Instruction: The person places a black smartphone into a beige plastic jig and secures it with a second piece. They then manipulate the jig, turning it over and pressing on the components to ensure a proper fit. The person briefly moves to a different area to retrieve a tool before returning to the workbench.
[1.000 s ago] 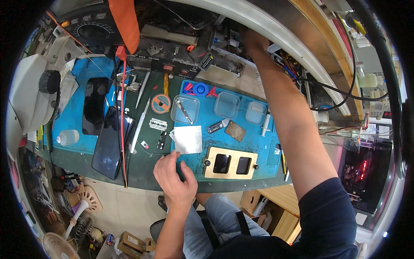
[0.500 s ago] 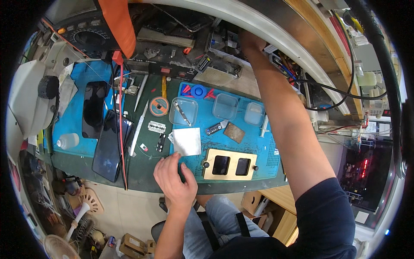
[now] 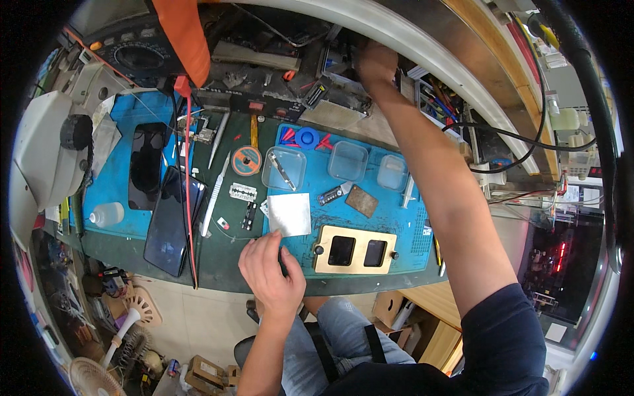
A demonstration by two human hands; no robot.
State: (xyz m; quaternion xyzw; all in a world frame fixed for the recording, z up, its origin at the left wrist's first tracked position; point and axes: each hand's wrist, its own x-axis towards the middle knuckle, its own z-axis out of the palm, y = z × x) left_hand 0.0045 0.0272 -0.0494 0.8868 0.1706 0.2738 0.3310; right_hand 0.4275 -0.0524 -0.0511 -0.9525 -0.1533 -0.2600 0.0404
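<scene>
My left hand (image 3: 272,270) is at the front edge of the bench, loosely bent, with the thumb apart from the fingers and nothing seen in it. Its fingertips reach the lower edge of a silvery square sheet (image 3: 290,212). To its right lies a brass-coloured fixture (image 3: 355,249) with two dark windows and a black knob at each end. My right arm stretches far to the back, where my right hand (image 3: 376,63) reaches in beside a cluttered compartment (image 3: 337,63) under the shelf. The fingers of that hand are hidden.
Clear plastic boxes (image 3: 348,161), a solder wick spool (image 3: 246,160), a razor blade (image 3: 243,192), a white-handled knife (image 3: 214,201) and a brownish metal plate (image 3: 361,200) lie on the mats. Two dark phones (image 3: 170,228) lie left, by a red cable (image 3: 189,132). A microscope (image 3: 46,142) stands far left.
My right hand has moved slightly left and deeper under the shelf. My left hand stays by the sheet. The whole view has shifted a little.
</scene>
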